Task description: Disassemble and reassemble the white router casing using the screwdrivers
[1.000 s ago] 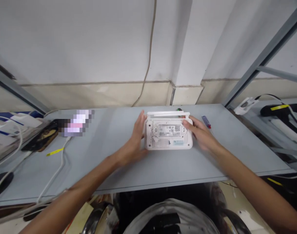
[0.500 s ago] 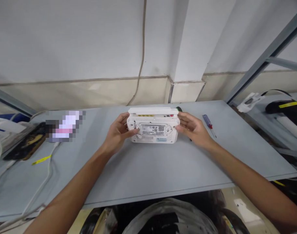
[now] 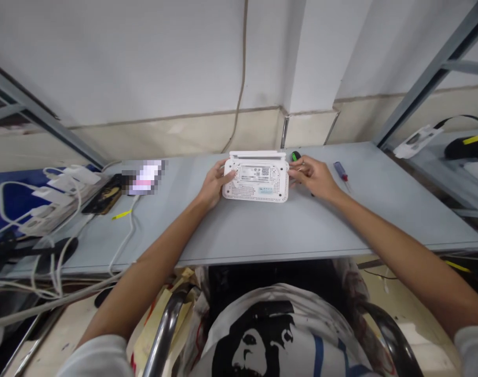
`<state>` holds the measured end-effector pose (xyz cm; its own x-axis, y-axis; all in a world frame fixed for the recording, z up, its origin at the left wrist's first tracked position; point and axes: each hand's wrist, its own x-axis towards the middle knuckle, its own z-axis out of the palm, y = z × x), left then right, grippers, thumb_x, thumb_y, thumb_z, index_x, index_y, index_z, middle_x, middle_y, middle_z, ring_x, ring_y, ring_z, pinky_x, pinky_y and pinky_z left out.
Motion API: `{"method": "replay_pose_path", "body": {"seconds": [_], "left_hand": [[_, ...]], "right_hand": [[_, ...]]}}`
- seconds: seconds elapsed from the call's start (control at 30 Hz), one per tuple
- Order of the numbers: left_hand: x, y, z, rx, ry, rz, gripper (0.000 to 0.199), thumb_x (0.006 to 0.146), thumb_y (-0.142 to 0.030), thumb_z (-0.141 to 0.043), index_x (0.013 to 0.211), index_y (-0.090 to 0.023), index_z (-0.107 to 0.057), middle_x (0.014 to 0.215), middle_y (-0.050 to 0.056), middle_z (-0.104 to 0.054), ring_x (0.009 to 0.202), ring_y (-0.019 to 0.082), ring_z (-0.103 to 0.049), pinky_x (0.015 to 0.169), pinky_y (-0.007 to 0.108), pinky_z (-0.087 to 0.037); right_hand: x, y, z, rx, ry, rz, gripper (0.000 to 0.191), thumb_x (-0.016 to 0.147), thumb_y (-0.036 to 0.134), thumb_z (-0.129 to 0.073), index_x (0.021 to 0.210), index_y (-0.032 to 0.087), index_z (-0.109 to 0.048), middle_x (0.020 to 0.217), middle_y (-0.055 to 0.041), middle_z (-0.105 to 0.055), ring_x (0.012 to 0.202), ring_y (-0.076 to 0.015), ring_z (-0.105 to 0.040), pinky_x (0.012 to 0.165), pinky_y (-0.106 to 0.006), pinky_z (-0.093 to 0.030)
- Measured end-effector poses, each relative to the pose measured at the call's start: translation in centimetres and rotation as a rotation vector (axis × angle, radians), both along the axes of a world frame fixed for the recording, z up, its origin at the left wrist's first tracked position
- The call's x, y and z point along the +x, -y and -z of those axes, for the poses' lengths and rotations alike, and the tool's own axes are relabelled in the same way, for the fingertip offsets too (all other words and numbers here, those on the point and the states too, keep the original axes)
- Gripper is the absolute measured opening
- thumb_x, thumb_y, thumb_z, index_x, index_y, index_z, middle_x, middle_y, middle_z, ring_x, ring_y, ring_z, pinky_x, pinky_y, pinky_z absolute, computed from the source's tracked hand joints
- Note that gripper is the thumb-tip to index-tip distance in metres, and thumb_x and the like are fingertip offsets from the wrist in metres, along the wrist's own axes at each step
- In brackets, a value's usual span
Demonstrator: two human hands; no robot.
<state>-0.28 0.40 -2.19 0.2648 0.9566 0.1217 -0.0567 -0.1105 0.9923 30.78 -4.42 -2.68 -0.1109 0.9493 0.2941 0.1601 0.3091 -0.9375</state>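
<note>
A white Wi-Fi router is tilted up above the grey table, its vented underside with a printed label and a pale blue sticker facing me. Its antennas lie folded along the top edge. My left hand grips the left side, thumb on the underside and fingers behind. At the right edge, my right hand has its thumb and bent fingers closed on the casing; some fingertips are hidden. Just behind that hand shows a green and black object, mostly covered. A blue-handled screwdriver lies to the right.
On the left of the table are a lit phone on a cable, a dark phone and a power strip with several white chargers. Cables hang over the front edge. Metal shelf posts stand at both sides.
The view has shifted, showing more of the left side and my lap. The router's underside faces me more squarely. My right thumb has slid off the underside to the edge.
</note>
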Motion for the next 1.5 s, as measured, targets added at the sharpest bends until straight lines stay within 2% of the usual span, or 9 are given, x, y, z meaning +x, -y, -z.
{"method": "replay_pose_path", "body": {"seconds": [0.17, 0.3, 0.43, 0.5, 0.67, 1.1, 1.3, 1.4, 1.5], "left_hand": [[0.3, 0.5, 0.4, 0.079, -0.302, -0.065, 0.053, 0.088, -0.049, -0.071, 0.129, -0.016, -0.06, 0.133, 0.016, -0.07, 0.12, 0.03, -0.069, 0.105, 0.05, -0.056], [0.4, 0.8, 0.3, 0.197, -0.596, -0.131, 0.047, 0.096, -0.045, -0.06, 0.136, -0.019, -0.059, 0.14, 0.014, -0.066, 0.128, 0.031, -0.062, 0.115, 0.056, -0.046], [0.8, 1.7, -0.3, 0.465, -0.854, -0.237, 0.049, 0.098, -0.045, -0.057, 0.139, -0.018, -0.059, 0.155, 0.017, -0.051, 0.147, 0.037, -0.041, 0.122, 0.061, -0.036], [1.2, 2.2, -0.8, 0.61, -0.911, -0.166, 0.055, 0.099, -0.048, -0.059, 0.145, -0.02, -0.055, 0.16, 0.017, -0.045, 0.151, 0.035, -0.036, 0.124, 0.059, -0.035], [2.0, 3.1, -2.0, 0.779, -1.057, 0.288, 0.066, 0.105, -0.055, -0.048, 0.161, -0.023, -0.039, 0.169, 0.016, -0.036, 0.157, 0.033, -0.031, 0.129, 0.056, -0.024], [1.1, 2.0, -2.0, 0.813, -1.087, 0.327, 0.109, 0.078, -0.078, -0.074, 0.163, -0.021, -0.037, 0.162, 0.019, -0.046, 0.149, 0.041, -0.04, 0.124, 0.058, -0.028], [0.8, 1.7, -2.2, 0.808, -1.066, 0.324, 0.101, 0.078, -0.07, -0.079, 0.16, -0.024, -0.041, 0.159, 0.014, -0.049, 0.147, 0.038, -0.043, 0.124, 0.059, -0.032], [-0.2, 0.9, -2.4, 0.839, -1.055, 0.34, 0.094, 0.081, -0.067, -0.079, 0.159, -0.026, -0.045, 0.164, 0.012, -0.046, 0.152, 0.038, -0.037, 0.126, 0.061, -0.032], [-1.7, -0.5, -2.4, 0.92, -1.044, 0.308, 0.078, 0.088, -0.06, -0.076, 0.154, -0.027, -0.053, 0.163, 0.009, -0.049, 0.157, 0.039, -0.028, 0.129, 0.062, -0.028]], "right_hand": [[0.3, 0.2, -0.1, 0.015, 0.274, 0.039, 0.039, 0.093, 0.062, -0.063, 0.081, 0.025, -0.056, 0.066, -0.0018, -0.073, 0.055, -0.0215, -0.069, 0.058, -0.037, -0.057], [0.0, 0.3, -0.6, 0.065, 0.42, 0.061, 0.036, 0.099, 0.055, -0.056, 0.079, 0.025, -0.053, 0.058, 0.0012, -0.068, 0.052, -0.019, -0.063, 0.062, -0.035, -0.051], [-0.2, 0.4, -0.6, 0.036, 0.442, 0.047, 0.036, 0.101, 0.054, -0.052, 0.079, 0.026, -0.05, 0.059, 0.001, -0.069, 0.051, -0.0182, -0.062, 0.061, -0.035, -0.049], [-0.2, 0.4, -0.4, 0.024, 0.434, 0.038, 0.036, 0.1, 0.054, -0.053, 0.078, 0.026, -0.048, 0.06, 0.001, -0.07, 0.049, -0.0179, -0.061, 0.06, -0.034, -0.049], [-0.2, 0.3, -0.2, 0.028, 0.426, 0.048, 0.035, 0.1, 0.054, -0.054, 0.079, 0.026, -0.048, 0.061, 0.0005, -0.069, 0.051, -0.019, -0.062, 0.062, -0.036, -0.05], [-1.1, 1.3, -1.0, -0.044, 0.196, 0.039, 0.04, 0.099, 0.059, -0.058, 0.08, 0.025, -0.052, 0.072, 0.0, -0.068, 0.053, -0.0134, -0.06, 0.054, -0.03, -0.046], [2.3, -1.0, -2.0, 0.049, 0.238, 0.373, 0.037, 0.099, 0.05, -0.056, 0.074, 0.022, -0.057, 0.07, -0.0022, -0.067, 0.053, -0.0138, -0.058, 0.061, -0.031, -0.045], [5.4, -2.5, -1.8, 0.081, 0.482, 0.623, 0.027, 0.096, 0.037, -0.054, 0.075, 0.021, -0.062, 0.073, -0.0066, -0.071, 0.068, -0.021, -0.066, 0.075, -0.036, -0.049], [8.3, -3.0, -1.3, -0.07, 0.819, 0.725, 0.024, 0.09, 0.032, -0.06, 0.106, 0.018, -0.07, 0.101, -0.0156, -0.076, 0.098, -0.033, -0.07, 0.089, -0.045, -0.05]]}}
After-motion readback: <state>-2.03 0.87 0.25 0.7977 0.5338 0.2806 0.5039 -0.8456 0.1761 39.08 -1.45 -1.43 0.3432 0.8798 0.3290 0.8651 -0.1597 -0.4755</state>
